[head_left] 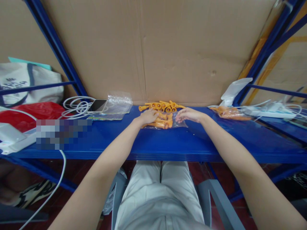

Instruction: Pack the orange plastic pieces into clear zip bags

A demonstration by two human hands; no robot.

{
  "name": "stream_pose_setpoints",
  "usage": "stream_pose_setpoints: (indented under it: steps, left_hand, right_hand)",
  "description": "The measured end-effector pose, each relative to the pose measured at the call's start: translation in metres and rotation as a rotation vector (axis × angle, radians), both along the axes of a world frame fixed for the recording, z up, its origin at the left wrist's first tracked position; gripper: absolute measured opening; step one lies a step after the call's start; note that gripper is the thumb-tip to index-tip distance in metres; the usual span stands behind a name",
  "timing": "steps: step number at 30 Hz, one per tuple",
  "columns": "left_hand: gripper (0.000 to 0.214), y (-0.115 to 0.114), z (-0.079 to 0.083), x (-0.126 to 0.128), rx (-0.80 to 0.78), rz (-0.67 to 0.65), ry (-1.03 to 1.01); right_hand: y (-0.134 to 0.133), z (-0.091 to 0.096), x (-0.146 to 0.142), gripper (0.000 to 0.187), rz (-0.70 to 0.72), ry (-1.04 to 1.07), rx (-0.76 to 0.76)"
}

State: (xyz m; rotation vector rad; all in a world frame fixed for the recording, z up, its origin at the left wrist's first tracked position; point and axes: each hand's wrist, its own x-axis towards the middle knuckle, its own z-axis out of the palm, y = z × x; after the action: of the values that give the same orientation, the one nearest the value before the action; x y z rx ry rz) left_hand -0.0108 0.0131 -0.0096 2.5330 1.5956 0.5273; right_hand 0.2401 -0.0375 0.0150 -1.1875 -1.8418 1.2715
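A clear plastic bag [182, 124] lies flat on the blue table, with several orange trumpet-shaped plastic pieces [165, 123] inside it. My left hand [149, 116] rests palm down over the bag's left part, its fingers stretched across the orange pieces. At the other end, my right hand [190, 115] has its fingers curled at the bag's loose right edge, seemingly pinching the film. Just behind the bag is a loose pile of the same orange pieces [165, 105], their round flared mouths facing me.
A cardboard wall [144, 51] rises behind the blue table [115, 137]. At right lie a filled bag of orange pieces [231, 113] and a white power strip [271, 111]. At left are flat plastic bags [118, 103], a coiled white cable [78, 105] and a red bag [40, 113].
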Motion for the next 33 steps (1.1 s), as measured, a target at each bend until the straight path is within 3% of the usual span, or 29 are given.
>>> stream_pose_setpoints:
  steps: [3, 6, 12, 17, 22, 25, 28, 33]
  left_hand:
    - [0.053, -0.012, 0.005, 0.006, 0.003, 0.052, 0.079]
    - [0.054, -0.019, 0.011, 0.009, 0.037, -0.022, 0.056]
    - [0.047, -0.025, 0.021, 0.011, 0.047, -0.154, -0.138]
    - [0.030, -0.022, 0.012, 0.015, 0.164, -0.196, -0.170]
    - [0.027, -0.015, 0.002, 0.015, 0.076, -0.228, -0.131]
    - [0.027, -0.015, 0.002, 0.016, 0.049, -0.250, -0.151]
    - [0.026, -0.018, 0.002, 0.019, 0.020, -0.241, -0.180]
    - [0.022, -0.023, 0.004, 0.022, -0.025, -0.230, -0.249]
  right_hand:
    - [-0.002, 0.007, 0.006, 0.016, -0.128, -0.063, 0.078]
    - [0.000, 0.010, 0.013, 0.022, -0.278, -0.223, 0.186]
    - [0.009, 0.003, 0.019, 0.016, -0.506, -0.783, 0.414]
    - [0.007, 0.001, 0.020, 0.026, -0.640, -0.953, 0.483]
    - [0.008, 0.006, 0.029, 0.036, -0.694, -1.023, 0.431]
    - [0.011, 0.006, 0.035, 0.046, -0.663, -0.964, 0.250]
    - [0.016, 0.001, 0.040, 0.045, -0.569, -0.745, 0.050]
    - [0.024, -0.014, 0.040, 0.027, -0.551, -0.361, 0.060]
